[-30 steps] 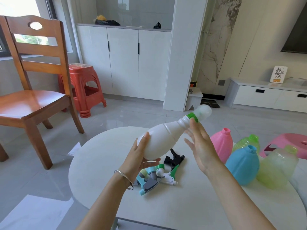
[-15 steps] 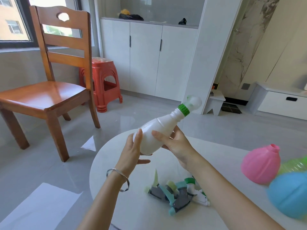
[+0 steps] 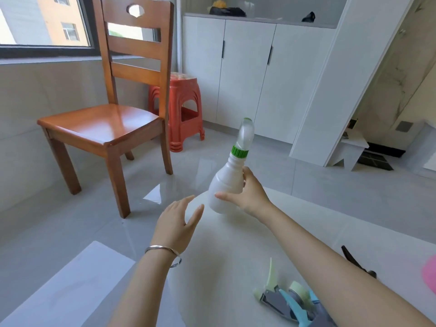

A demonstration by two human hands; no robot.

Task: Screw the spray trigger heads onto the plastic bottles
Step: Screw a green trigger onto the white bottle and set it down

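White bottle (image 3: 226,187) is sitting upright near the table (image 3: 236,244) edge, right hand (image 3: 247,194) wrapping around it, left hand (image 3: 175,223) hovering beside it, fingers spread and empty.

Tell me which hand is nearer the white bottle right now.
Right. The right hand grips the white bottle around its body, while the left hand hangs open just left of its base, not touching.
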